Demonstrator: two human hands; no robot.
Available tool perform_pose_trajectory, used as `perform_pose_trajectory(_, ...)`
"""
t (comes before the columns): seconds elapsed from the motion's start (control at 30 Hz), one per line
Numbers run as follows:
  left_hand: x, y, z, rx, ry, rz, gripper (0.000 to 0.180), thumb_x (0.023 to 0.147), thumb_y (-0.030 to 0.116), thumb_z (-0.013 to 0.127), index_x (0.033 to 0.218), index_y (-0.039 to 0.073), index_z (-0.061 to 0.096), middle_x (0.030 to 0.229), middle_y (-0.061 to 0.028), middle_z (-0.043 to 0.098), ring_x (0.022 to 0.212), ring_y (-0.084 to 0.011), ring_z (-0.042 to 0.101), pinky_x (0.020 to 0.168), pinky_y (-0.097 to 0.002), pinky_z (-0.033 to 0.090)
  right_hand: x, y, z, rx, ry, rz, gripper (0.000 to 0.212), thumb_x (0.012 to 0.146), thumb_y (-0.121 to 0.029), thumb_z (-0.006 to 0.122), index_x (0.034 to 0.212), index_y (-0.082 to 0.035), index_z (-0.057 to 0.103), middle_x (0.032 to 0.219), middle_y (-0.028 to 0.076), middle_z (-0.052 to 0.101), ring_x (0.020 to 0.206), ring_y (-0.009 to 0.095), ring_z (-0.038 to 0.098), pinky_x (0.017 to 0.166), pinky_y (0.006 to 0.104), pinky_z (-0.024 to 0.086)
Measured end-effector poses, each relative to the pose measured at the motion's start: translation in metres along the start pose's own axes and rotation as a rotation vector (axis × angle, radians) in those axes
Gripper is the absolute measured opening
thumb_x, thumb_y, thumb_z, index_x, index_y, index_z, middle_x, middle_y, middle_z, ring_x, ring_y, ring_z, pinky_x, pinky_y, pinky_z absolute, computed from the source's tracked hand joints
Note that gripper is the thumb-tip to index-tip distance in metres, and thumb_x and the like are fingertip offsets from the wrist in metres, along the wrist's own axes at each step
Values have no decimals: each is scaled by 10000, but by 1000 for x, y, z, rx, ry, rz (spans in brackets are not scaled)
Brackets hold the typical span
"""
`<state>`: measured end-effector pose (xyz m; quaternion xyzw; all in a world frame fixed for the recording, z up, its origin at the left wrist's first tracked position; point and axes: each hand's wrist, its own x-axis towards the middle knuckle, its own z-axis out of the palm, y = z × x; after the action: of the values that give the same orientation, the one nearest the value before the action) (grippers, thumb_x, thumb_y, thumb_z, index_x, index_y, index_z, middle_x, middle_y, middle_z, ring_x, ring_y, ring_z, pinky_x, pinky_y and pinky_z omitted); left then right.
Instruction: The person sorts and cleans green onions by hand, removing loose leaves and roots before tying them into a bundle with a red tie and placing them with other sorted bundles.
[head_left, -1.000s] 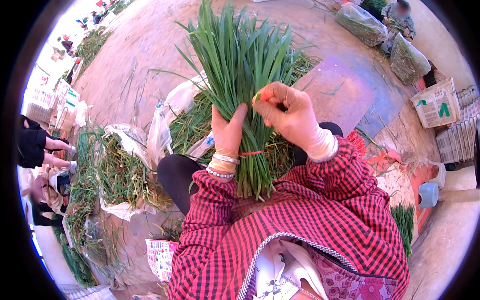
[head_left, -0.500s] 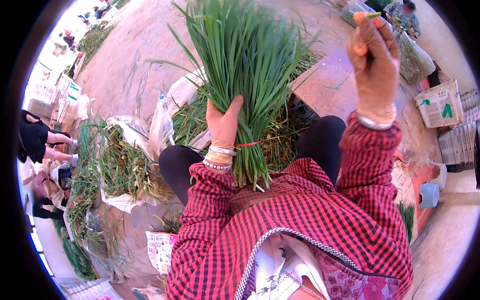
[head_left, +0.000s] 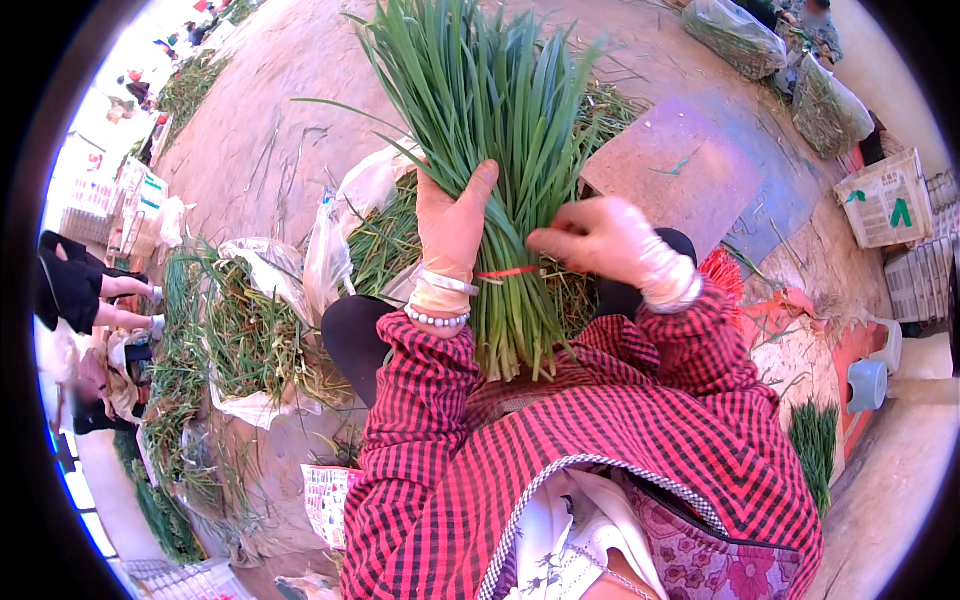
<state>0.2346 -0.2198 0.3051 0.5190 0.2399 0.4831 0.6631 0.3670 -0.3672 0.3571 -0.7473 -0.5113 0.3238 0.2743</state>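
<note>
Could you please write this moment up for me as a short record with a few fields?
Setting: outdoor dirt ground
Left hand: grips a bunch of green chives, held upright
Right hand: at the red band around the bunch
Gloves: thin, on both hands
Clothing: red checked sleeves
Nearby: loose chives on plastic sheets, white crates, filled bags

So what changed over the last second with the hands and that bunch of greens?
The right hand left the bunch of green chives, swung up and out to the right, and has now come back down to the red band around the stems. The left hand kept its grip on the bunch, upright as before. The loose greens on plastic sheets stayed put.
</note>
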Motion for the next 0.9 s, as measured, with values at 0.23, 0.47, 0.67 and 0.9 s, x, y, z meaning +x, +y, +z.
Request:
perform_pose_trajectory(0.23,-15,-1,10,130,-12,61,467,851,70,744,1261,9,530,1152,-68,653,1004,-158,626,906,-304,496,5,-27,-31,516,447,-211,264,922,-259,689,1053,-33,650,574,-21,563,467,35,490,424,190,386)
perform_pose_trajectory(0.47,-19,2,10,22,-65,64,450,868,29,698,1262,18,480,1140,-69,661,1016,-141,626,909,-299,494,22,-4,-2,672,75,-38,246,925,-269,682,945,-25,660,547,-2,556,410,49,483,378,199,364)
perform_pose_trajectory(0.67,-18,-11,0,180,-26,44,427,868,8,698,1254,8,515,1170,-74,646,1035,-156,620,920,-309,497,26,9,33,406,188,-178,231,946,-205,658,930,24,688,568,-14,558,469,80,503,455,261,408)
perform_pose_trajectory(0.9,-30,-35,-2,15,-57,11,442,855,82,715,1248,-9,533,1125,-66,677,987,-157,640,904,-306,498,22,-11,-39,780,522,-334,346,970,-398,610,871,-85,720,514,-63,443,462,32,445,427,215,288)
